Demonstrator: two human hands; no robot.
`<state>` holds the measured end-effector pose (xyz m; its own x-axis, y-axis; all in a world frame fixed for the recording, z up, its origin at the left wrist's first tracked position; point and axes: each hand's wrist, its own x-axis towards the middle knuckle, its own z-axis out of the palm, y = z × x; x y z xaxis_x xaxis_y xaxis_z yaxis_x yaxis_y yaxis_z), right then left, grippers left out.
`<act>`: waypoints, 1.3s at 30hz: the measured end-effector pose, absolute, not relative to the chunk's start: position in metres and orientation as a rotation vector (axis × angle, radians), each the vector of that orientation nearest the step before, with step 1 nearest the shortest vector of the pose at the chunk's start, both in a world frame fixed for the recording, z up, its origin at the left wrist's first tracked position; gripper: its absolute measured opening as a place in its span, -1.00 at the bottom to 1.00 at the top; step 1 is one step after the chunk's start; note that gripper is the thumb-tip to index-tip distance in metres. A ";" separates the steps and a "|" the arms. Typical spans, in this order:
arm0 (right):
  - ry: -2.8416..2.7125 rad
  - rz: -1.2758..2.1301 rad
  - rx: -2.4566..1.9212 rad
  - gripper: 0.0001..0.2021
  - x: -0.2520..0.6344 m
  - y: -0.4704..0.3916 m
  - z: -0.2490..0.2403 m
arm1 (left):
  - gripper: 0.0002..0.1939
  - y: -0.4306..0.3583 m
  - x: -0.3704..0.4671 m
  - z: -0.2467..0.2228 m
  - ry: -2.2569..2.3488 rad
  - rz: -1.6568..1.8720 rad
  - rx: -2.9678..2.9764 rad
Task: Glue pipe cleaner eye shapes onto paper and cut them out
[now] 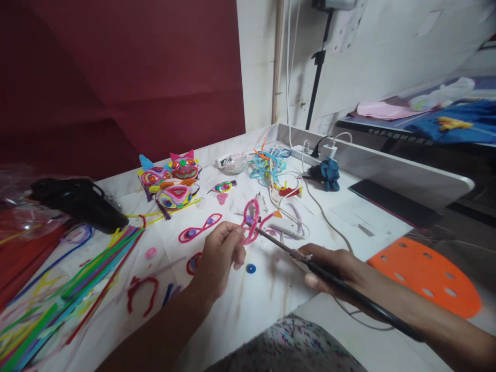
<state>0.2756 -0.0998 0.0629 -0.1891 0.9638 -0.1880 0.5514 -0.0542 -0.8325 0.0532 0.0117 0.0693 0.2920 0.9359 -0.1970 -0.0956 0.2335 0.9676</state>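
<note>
My left hand [222, 253] pinches a bright pink pipe cleaner [251, 206] bent into a figure-eight loop, held above the white table. My right hand [333, 263] is wrapped round a long, thin-jawed tool with black handles [341, 284], which looks like long-nose pliers. Its metal tip meets the pink loop near its crossing; whether the jaws grip it, I cannot tell. A flat pink figure-eight [200, 229] with purple discs lies beyond my left hand. Just right of that hand lies a blue disc [251, 268].
At left lie bundled coloured pipe cleaners [96, 274] and a black glue gun-like object [81, 204]. Colourful animal-face pieces [174, 194] stand at the back. Cables [325, 217] cross the right side near a dark phone-like slab [395, 204]; an orange stool [426, 274] is beside the table.
</note>
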 end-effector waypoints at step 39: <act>-1.892 1.320 -1.268 -0.41 0.293 -0.067 0.079 | -0.74 0.039 0.045 0.051 1.021 0.623 1.385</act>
<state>0.2930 -0.0668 0.0791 -0.4388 0.8928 -0.1022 0.4042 0.0946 -0.9098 0.0451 0.0385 0.0513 0.4634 0.8595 -0.2157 0.2012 0.1350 0.9702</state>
